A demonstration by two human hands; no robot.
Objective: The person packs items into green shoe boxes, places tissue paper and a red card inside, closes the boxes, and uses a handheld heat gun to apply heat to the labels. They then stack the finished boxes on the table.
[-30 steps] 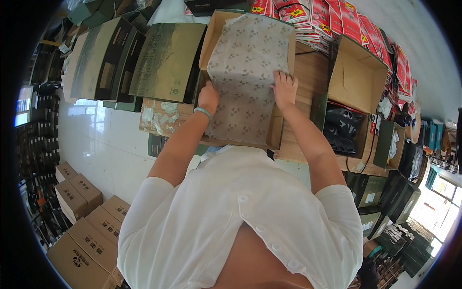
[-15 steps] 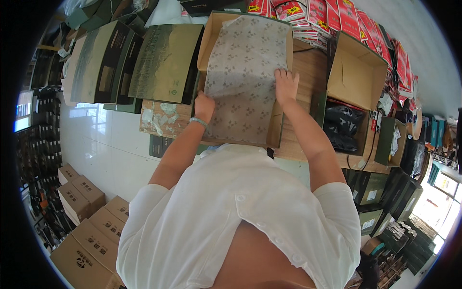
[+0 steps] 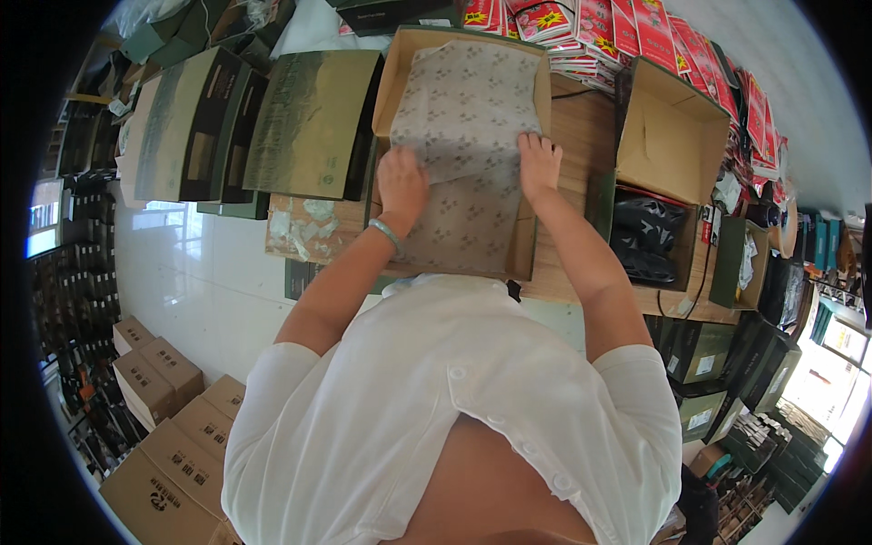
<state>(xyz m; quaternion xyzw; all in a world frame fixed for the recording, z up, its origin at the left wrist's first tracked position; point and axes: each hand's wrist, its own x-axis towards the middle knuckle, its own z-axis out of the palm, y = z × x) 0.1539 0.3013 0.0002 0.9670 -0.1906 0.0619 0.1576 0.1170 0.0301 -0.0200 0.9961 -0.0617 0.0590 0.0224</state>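
An open shoebox [image 3: 541, 91] with a tan inside lies in front of me, its lid side folded away to the back. Patterned tissue paper [image 3: 468, 91] spreads over the lid and down into the box. At the paper's left edge my left hand [image 3: 402, 189], a bracelet on its wrist, is closed with the fingers curled on the sheet. My right hand [image 3: 540, 165] pinches the paper's right edge beside the box wall. A fold crosses the sheet between both hands. Whatever lies under the paper is hidden.
To the right stands another open shoebox [image 3: 677, 127] with black-wrapped contents [image 3: 647, 232]. Closed green shoeboxes [image 3: 313, 127] stand at left. Red printed packets [image 3: 654, 36] are piled behind. Brown cartons [image 3: 177, 463] sit on the floor at lower left. A black cable [image 3: 698, 295] hangs over the wooden table [image 3: 572, 245].
My left hand has moved from the box's left wall inward and slightly away from me onto the tissue paper. The paper now shows a fold across its middle. My right hand has barely moved.
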